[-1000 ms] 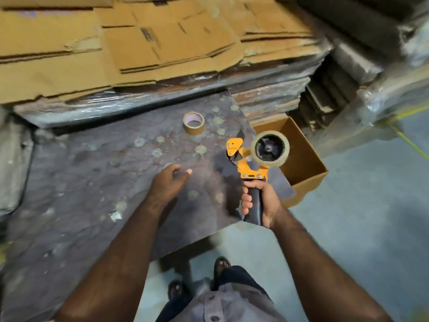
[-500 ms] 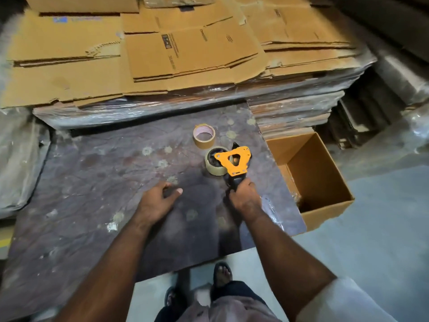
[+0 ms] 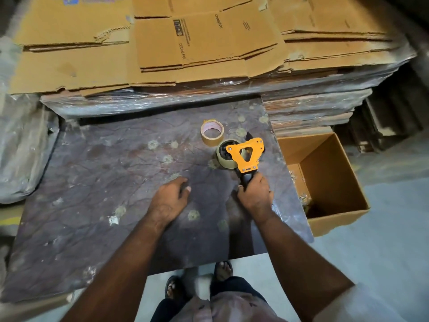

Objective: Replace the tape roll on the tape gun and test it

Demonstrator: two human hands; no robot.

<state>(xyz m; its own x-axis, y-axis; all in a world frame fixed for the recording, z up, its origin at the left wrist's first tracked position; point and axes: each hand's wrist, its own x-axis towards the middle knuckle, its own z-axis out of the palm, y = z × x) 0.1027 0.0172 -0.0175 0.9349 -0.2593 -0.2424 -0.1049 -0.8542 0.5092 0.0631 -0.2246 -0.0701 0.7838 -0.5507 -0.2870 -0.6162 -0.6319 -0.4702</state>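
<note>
An orange tape gun (image 3: 246, 154) lies on its side on the dark table top (image 3: 116, 177), a thin pale tape roll (image 3: 224, 159) mounted on its hub. My right hand (image 3: 255, 194) is closed around the gun's black handle. Just behind the gun stands a separate brown tape roll (image 3: 212, 132) with a white core, untouched. My left hand (image 3: 169, 201) rests flat on the table to the left of the gun, fingers loosely spread, holding nothing.
An open cardboard box (image 3: 336, 182) stands on the floor against the table's right edge. Stacks of flattened cartons (image 3: 197, 43) on wrapped bundles rise behind the table. Plastic-wrapped goods (image 3: 21, 147) lie at the left. My feet (image 3: 199, 282) stand at the table's near edge.
The tape gun, held upright over the table's right edge a second ago, has come down onto the table beside the brown roll. My left hand has barely moved.
</note>
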